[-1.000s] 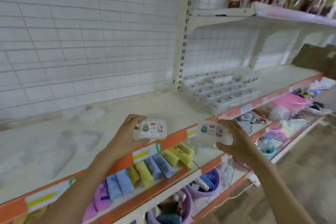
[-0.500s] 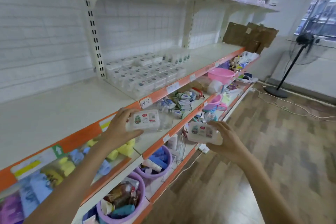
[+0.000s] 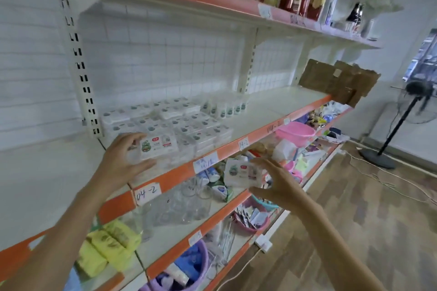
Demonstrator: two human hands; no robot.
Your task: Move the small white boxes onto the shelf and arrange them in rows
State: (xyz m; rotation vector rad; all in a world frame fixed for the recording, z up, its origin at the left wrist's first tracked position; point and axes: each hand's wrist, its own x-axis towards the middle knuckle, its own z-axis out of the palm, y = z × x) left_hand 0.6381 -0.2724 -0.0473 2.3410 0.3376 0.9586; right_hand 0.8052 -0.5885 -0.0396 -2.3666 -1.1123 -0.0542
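Observation:
My left hand [image 3: 123, 160] grips a small white box [image 3: 159, 146] with a green-and-red label, held just above the front edge of the middle shelf [image 3: 267, 111]. My right hand [image 3: 275, 184] holds a second small white box [image 3: 242, 172] lower down, in front of the shelf's orange edge strip [image 3: 255, 134]. Several matching white boxes [image 3: 189, 123] lie in rows on the shelf just behind the left hand's box. A row of upright white packs [image 3: 227, 107] stands behind them.
The top shelf [image 3: 212, 0] carries red-and-gold packets. A torn cardboard piece [image 3: 338, 82] sits at the shelf's right end. Lower shelves hold clear bottles [image 3: 179, 205], yellow packs [image 3: 108, 245] and a pink basin [image 3: 295, 132]. A standing fan [image 3: 402, 120] and cables are on the wooden floor.
The view has swung right and closer along the shelf. Both hands, each still holding a box, have come up to the rows of boxes; the left box now hovers at the shelf's front edge.

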